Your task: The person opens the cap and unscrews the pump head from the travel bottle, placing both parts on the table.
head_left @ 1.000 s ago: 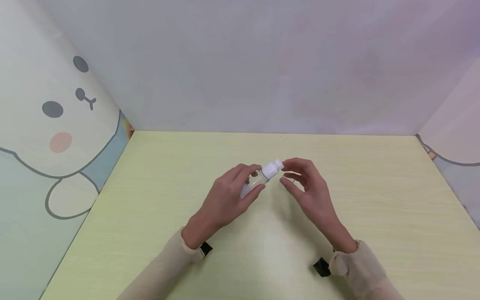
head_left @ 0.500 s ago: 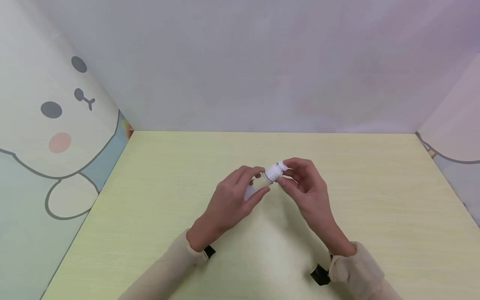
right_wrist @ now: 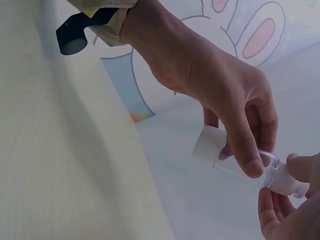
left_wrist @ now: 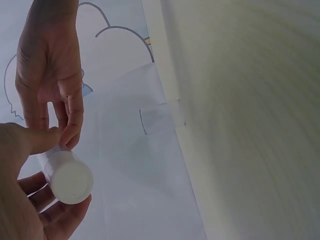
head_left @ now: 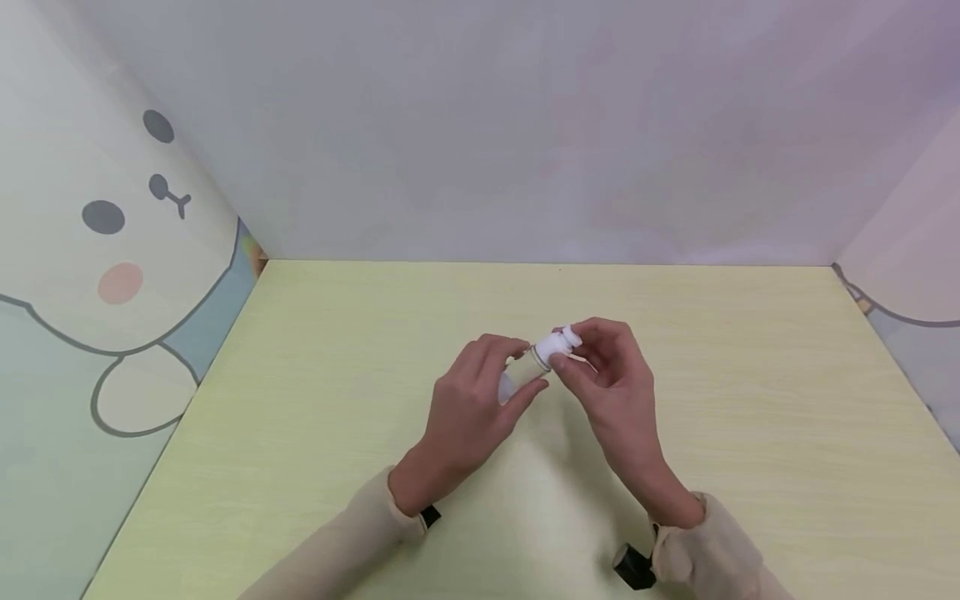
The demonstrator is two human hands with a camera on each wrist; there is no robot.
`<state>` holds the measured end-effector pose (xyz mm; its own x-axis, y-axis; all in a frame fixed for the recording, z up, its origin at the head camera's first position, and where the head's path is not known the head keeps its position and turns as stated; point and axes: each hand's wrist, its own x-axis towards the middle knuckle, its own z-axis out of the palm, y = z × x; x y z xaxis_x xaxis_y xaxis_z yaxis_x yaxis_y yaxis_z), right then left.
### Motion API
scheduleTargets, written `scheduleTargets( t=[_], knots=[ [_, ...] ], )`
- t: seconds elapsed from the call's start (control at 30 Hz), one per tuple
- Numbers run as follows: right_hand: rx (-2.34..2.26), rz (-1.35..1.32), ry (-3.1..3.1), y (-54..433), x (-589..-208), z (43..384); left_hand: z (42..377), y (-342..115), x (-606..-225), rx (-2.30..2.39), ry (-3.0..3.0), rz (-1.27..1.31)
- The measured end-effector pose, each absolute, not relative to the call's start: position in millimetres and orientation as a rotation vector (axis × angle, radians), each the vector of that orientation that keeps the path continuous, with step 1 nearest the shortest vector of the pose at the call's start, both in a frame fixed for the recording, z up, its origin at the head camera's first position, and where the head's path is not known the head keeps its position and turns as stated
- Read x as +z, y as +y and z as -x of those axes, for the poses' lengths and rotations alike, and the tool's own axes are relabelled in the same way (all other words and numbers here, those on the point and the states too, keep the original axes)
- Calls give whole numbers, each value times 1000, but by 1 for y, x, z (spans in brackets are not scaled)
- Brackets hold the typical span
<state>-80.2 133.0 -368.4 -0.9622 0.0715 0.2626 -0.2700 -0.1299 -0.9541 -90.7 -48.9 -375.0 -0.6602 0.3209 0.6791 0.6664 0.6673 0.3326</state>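
Note:
A small clear bottle (head_left: 523, 367) with a white stepped top (head_left: 553, 344) is held tilted above the table. My left hand (head_left: 468, 400) grips its body, thumb on the near side and fingers on the far side. My right hand (head_left: 618, 383) pinches the white top between thumb and fingers. In the left wrist view the bottle's round white end (left_wrist: 72, 182) faces the camera. From the right wrist view, the left hand (right_wrist: 215, 95) is seen around the clear body, while the right hand (right_wrist: 297, 212) holds the top. A thin pale edge shows between the right fingers in the head view.
The pale wooden table (head_left: 337, 333) runs back to a plain pale wall (head_left: 540, 133). A side panel (head_left: 97, 358) with a cartoon print stands at the left, another (head_left: 915, 292) at the right. Black camera pieces stick out at both cuffs, one at the right cuff (head_left: 633, 567).
The bottle and left hand have moved slightly right and down. My right thumb and fingers have come from the tip of the top onto its side and now pinch it.

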Motion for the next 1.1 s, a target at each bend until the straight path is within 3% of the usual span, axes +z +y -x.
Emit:
scheduleTargets(
  t=[0.27,0.73,1.1],
  knots=[
    [2142,-134,-1959,131,-365,77,90,-49,-376,-814,-2310,830],
    [1994,-460,-1986,142,-359,77,97,-55,-372,-1166,-2247,937],
    [2023,-435,-1986,139,-358,76,94,-52,-373,-1127,-2279,926]
  ],
)
